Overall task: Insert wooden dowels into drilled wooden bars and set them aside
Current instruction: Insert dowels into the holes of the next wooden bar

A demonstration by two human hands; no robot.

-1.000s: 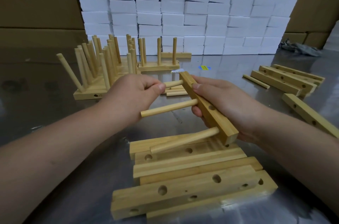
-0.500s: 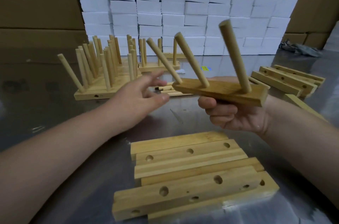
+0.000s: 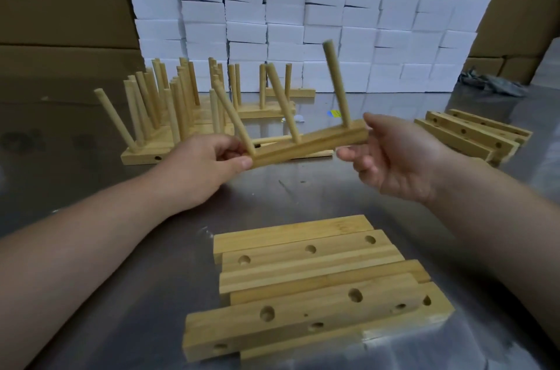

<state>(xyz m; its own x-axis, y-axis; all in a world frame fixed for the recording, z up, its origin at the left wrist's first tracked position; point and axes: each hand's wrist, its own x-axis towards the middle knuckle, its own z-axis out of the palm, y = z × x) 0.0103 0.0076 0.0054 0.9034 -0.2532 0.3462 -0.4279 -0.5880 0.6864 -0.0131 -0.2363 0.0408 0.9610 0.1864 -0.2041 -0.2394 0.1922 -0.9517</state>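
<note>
Bar: one drilled wooden bar (image 3: 309, 144), held in the air above the surface (image 3: 91, 194), right end higher than the left.
Dowels: three dowels (image 3: 283, 103) stand in the bar's top face; the two on the left lean leftward, the right one stands nearer upright.
Left grip: left grip (image 3: 200, 169) pinches the bar's left end between thumb and fingers, at the foot of the leftmost dowel.
Right grip: right grip (image 3: 403, 163) sits at the bar's right end, fingers relaxed and spread, thumb below the end; contact with the bar cannot be told.
Empty bars, near: a stack of bars (image 3: 303, 294) lies flat on the surface below the hands, several with open holes facing up.
Empty bars, right: a second pile of bars (image 3: 472, 133) lies well apart, behind the right grip.
Finished pieces: a cluster of bars with dowels (image 3: 157, 115) stands on the surface at back left.
Loose dowel: one loose dowel (image 3: 272, 138) lies on the surface just behind the held bar.
Backdrop: a wall of white boxes (image 3: 303, 6), flanked by cardboard cartons (image 3: 60, 21).
Sundries: a grey cloth (image 3: 491, 85) at back right.
</note>
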